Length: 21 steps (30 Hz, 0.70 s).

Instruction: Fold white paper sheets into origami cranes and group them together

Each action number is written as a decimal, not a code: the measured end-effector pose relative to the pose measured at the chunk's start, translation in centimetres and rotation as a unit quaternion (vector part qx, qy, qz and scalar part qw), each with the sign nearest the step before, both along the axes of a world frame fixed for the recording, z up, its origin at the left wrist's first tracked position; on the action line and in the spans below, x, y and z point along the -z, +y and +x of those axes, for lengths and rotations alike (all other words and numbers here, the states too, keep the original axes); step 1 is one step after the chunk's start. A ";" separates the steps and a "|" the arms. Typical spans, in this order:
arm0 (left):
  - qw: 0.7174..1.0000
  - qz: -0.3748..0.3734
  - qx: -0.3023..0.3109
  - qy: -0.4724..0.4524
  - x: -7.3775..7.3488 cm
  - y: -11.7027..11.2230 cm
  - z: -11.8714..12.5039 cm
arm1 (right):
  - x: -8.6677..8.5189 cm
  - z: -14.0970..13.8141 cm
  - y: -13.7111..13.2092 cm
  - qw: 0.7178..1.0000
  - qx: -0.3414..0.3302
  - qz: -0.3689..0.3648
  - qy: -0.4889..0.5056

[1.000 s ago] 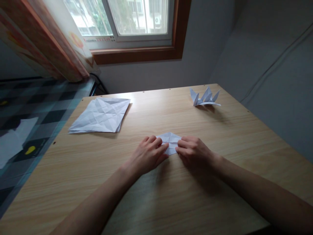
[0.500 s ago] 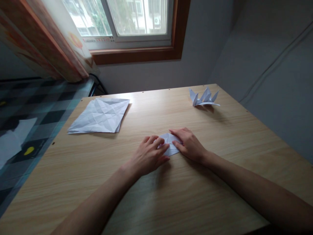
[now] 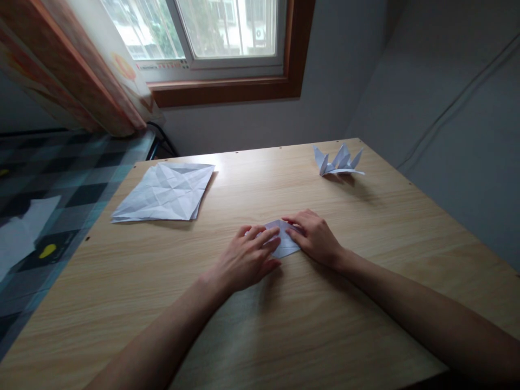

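While the left hand (image 3: pixel 249 257) lays loosely spread fingers over the left part of a small folded white paper (image 3: pixel 288 247), the right hand (image 3: pixel 316 238) rests on its right side, unclenched, thumb and index finger apart. Paper lies on the wooden table (image 3: pixel 244 341), between both hands; they cover much of it, so its full outline is hard to tell. Far left of tabletop: stack of creased white sheets (image 3: pixel 166 192), crossing fold lines on top one. Far right: folded paper figure (image 3: pixel 342 160), points up, well apart from the hands. Left of table: checked cloth (image 3: pixel 85 187), white scraps (image 3: pixel 20 235) on it. Beyond: window (image 3: pixel 233 32), orange curtain (image 3: pixel 77 70).
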<state>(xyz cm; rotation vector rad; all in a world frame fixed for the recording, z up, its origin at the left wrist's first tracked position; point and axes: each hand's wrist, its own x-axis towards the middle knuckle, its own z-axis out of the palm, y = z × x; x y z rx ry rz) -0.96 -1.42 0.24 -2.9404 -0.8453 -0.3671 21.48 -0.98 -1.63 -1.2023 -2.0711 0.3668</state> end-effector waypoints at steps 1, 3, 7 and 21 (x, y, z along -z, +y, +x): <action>1.000 -0.003 0.003 -0.002 0.0 0.0 0.0 | 0.1 0.0 0.1 1.000 0.001 -0.013 -0.011; 1.000 -0.010 0.007 -0.003 0.1 0.1 -0.1 | 0.2 -0.1 0.4 0.999 0.004 -0.031 -0.035; 1.000 -0.020 0.004 -0.001 0.2 0.1 -0.2 | 0.5 -0.1 0.5 0.997 0.009 -0.047 -0.054; 1.000 -0.004 0.014 -0.009 0.2 0.1 -0.1 | 0.3 0.2 -0.4 0.986 -0.066 0.067 -0.137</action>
